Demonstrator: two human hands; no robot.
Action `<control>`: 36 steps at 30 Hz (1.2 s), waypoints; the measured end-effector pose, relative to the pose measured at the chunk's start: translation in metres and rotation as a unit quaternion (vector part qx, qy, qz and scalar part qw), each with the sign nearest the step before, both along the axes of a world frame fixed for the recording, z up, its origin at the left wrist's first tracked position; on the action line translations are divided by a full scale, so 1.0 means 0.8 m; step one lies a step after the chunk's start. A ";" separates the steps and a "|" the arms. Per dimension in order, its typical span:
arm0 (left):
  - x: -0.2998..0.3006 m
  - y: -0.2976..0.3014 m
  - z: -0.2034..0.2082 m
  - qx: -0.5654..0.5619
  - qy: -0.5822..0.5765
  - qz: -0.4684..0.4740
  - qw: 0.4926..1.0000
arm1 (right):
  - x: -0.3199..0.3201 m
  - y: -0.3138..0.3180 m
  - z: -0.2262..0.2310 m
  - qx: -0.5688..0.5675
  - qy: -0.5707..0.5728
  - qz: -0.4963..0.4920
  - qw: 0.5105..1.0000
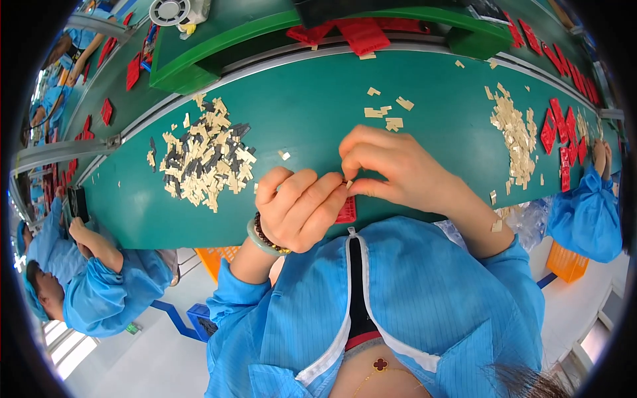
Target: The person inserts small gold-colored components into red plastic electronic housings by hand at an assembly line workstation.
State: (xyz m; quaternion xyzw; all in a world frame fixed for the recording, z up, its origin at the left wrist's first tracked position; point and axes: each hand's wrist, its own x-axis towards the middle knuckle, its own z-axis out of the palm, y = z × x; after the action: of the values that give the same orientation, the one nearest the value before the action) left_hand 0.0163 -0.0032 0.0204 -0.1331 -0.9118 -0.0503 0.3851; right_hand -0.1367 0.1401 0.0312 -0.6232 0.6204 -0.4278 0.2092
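My left hand (298, 205) and my right hand (395, 166) meet near the front edge of the green table. Their fingertips are pinched together around a small cream-coloured piece (349, 184), mostly hidden by the fingers. Just below them a red plastic part (346, 211) shows, partly covered by my left hand; I cannot tell whether that hand touches it. To the left lies a large heap of cream and dark grey small pieces (206, 156). Several loose cream pieces (388, 111) are scattered beyond my right hand.
Another pile of cream pieces (514, 139) lies at the right, beside red parts (564, 129). A green raised shelf (232, 40) runs along the back. Co-workers in blue sit at the left (99, 285) and right (584, 212). A conveyor-like strip with red parts lies beyond the metal rail.
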 end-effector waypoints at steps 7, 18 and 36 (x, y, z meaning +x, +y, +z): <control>0.006 -0.005 -0.006 0.184 -0.136 0.138 0.964 | -0.014 0.046 -0.031 0.089 0.289 -0.096 0.949; 0.048 0.037 0.009 0.778 -0.151 -0.033 0.609 | 0.052 0.003 -0.013 -0.178 0.246 -0.106 0.947; 0.038 0.040 -0.083 0.184 -0.158 0.069 0.968 | 0.010 -0.002 -0.101 0.093 -0.363 -0.231 0.898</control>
State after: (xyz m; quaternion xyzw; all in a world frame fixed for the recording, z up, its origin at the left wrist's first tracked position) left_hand 0.0465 0.0289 -0.0462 0.0127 -0.9431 -0.2112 0.2566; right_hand -0.1288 0.1388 -0.0498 -0.2414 0.6646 -0.6010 0.3727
